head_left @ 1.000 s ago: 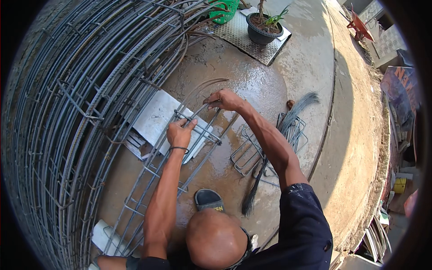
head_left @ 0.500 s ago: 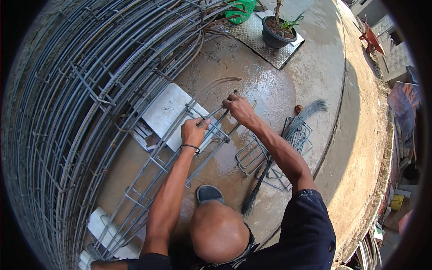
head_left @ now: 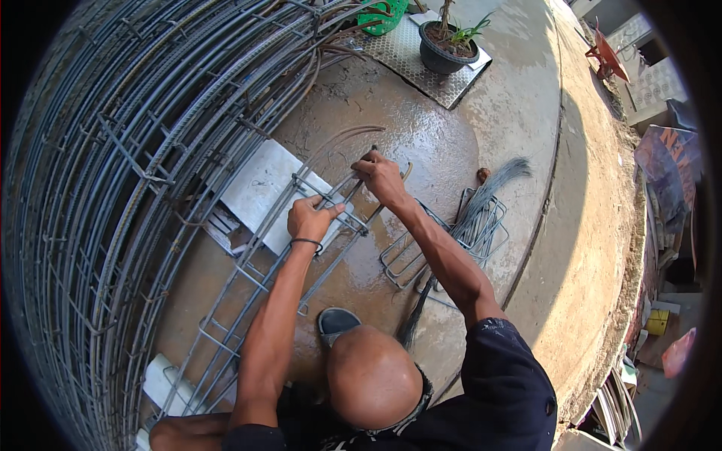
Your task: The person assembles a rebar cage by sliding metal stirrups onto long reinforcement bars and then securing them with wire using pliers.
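A long, narrow rebar cage [head_left: 259, 282] of steel bars and rectangular stirrups lies slantwise in front of me. My left hand [head_left: 307, 219] is closed on it near its far end, the thumb laid along a stirrup. Slightly farther out and to the right, my right hand [head_left: 380, 179] is pinched closed at the bar ends. A small dark tip sticks up past its fingers; what they grip is hidden. Beneath the cage rests a pale flat slab [head_left: 265, 180]. To the right, a bundle of thin tie wire [head_left: 481, 214] lies over several loose bent stirrups [head_left: 398, 259].
A large stack of rebar cages [head_left: 135, 173] fills the left side. Farther off are a potted plant [head_left: 449, 46] on a patterned metal plate [head_left: 398, 56] and a green basket [head_left: 383, 16]. A white block [head_left: 167, 385] sits lower left. A wheelbarrow [head_left: 606, 56] stands far right.
The whole view has shifted, so the scene sits slightly farther left. My left thumb is now stretched flatter along the stirrup. My right hand stays at the bar ends.
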Available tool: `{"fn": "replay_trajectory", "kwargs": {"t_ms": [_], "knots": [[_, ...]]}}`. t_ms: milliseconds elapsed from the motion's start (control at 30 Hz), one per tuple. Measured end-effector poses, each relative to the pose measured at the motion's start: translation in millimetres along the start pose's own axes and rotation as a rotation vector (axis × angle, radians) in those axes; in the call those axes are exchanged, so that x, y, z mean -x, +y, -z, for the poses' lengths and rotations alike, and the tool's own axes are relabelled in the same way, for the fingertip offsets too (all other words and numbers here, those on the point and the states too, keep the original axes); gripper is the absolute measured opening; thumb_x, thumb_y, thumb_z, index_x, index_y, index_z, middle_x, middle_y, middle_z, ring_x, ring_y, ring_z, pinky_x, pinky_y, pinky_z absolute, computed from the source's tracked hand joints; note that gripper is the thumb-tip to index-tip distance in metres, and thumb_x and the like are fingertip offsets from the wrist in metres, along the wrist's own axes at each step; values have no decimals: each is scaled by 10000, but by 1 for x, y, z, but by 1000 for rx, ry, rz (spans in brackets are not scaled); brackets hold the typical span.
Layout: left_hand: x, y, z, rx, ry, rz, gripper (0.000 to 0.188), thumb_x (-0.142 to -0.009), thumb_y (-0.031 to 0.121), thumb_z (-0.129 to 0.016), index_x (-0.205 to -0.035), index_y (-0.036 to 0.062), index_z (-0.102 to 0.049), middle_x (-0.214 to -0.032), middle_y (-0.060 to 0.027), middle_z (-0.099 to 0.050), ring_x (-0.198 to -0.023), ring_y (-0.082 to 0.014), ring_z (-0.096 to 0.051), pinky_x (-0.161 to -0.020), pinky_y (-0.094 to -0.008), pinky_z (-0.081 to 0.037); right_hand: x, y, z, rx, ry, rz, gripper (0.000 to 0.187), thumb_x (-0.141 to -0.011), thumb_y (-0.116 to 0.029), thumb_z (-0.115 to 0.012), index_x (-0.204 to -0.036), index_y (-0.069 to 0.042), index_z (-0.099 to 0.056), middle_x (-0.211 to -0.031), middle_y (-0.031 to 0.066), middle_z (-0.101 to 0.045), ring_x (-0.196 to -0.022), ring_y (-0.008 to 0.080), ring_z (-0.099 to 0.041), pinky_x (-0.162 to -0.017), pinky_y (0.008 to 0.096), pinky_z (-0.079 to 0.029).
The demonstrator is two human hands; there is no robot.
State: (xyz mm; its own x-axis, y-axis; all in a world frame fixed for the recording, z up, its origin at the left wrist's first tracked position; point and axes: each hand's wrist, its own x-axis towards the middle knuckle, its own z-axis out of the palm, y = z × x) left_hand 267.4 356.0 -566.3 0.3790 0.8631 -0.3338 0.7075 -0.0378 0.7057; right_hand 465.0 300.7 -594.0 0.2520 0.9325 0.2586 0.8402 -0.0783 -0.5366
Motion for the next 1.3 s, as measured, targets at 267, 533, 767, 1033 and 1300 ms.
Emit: {"fn": "replay_trajectory", "kwargs": {"t_ms": [267, 533, 767, 1033, 1300], "knots": [[-3, -3, -4, 185, 26, 28, 554, -629, 218, -830, -1031, -108, -632, -989, -229, -664, -900, -249, -646, -820, -299, -473, 16, 37, 53, -64, -81, -297, 407, -656, 0, -715, -1050, -87, -658, -978, 177, -623, -799, 327, -643, -710, 389, -512], [-22, -8, -6, 369, -204, -4, 618, -621, 222, -823, -1032, -175, -590, -1008, -281, -639, -930, -299, -642, -864, -324, -464, -12, 44, 32, 479, -480, -38, 157, -832, -118, -529, -963, -45, -575, -908, 166, -623, -857, 325, -615, -679, 405, -501], [-40, -20, 16, 377, -224, -37, 563, -683, 306, -804, -947, -159, -627, -876, -217, -657, -801, -244, -632, -748, -312, -480, 3, 30, 37, 522, -204, 149, 199, -871, -106, -448, -1014, -10, -547, -892, 136, -554, -851, 283, -573, -704, 374, -495], [-52, -35, 20, 266, -126, -138, 416, -769, 354, -720, -885, -44, -683, -742, -111, -667, -673, -177, -605, -631, -312, -457, -50, 4, 85, 379, -296, 93, 134, -855, -177, -516, -925, -120, -614, -827, 81, -628, -767, 287, -609, -651, 409, -473], [-59, -40, 25, 86, -88, -196, 460, -801, 329, -672, -1083, -32, -633, -1054, -223, -642, -992, -343, -623, -854, -372, -478, -26, 18, 67, -79, -14, -74, 200, -838, -213, -643, -980, -74, -672, -830, 135, -673, -742, 263, -653, -649, 370, -500]]}}
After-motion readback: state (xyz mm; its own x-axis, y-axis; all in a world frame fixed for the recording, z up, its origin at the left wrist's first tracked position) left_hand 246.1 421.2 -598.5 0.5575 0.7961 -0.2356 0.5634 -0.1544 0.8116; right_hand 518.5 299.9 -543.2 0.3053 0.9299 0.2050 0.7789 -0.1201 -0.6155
